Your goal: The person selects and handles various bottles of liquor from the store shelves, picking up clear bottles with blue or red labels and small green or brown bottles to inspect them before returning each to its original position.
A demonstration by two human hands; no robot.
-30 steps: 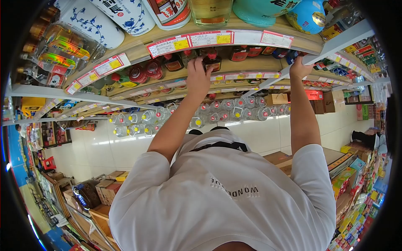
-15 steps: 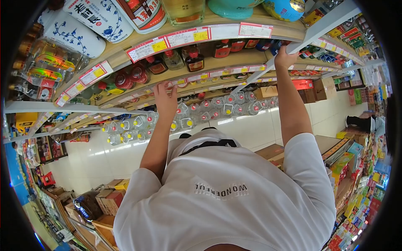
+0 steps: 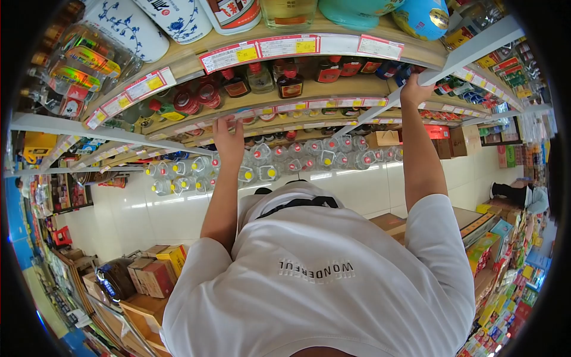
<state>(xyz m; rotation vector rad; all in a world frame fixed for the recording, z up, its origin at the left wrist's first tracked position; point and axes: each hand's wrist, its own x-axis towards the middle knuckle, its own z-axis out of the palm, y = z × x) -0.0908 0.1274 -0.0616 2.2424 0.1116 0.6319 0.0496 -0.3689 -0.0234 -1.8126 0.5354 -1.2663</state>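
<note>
My left hand (image 3: 229, 137) reaches up to the front edge of a lower shelf (image 3: 262, 113). Its thumb and fingers are apart at the edge, and nothing shows in them. Farther right, my right hand (image 3: 417, 92) is closed around the grey shelf post (image 3: 458, 59), with fingers on one side and the thumb on the other. Dark blue bottles (image 3: 389, 68) stand close to these fingertips, which are partly hidden. Between my hands, on the shelf above, are a dark bottle with a red cap (image 3: 289, 82) and a clear bottle (image 3: 259, 78).
Large white-and-blue bottles (image 3: 128, 27) and a turquoise one (image 3: 357, 12) stand on the top shelf. Several clear jugs (image 3: 267, 173) with yellow or red caps are on the floor below. Cardboard boxes (image 3: 151, 276) lie behind me. Another person's leg (image 3: 511, 193) shows at far right.
The view has shifted, so the shelves appear farther right and slightly lower. My left hand has slid a little left along the shelf edge. My right hand stays at the post.
</note>
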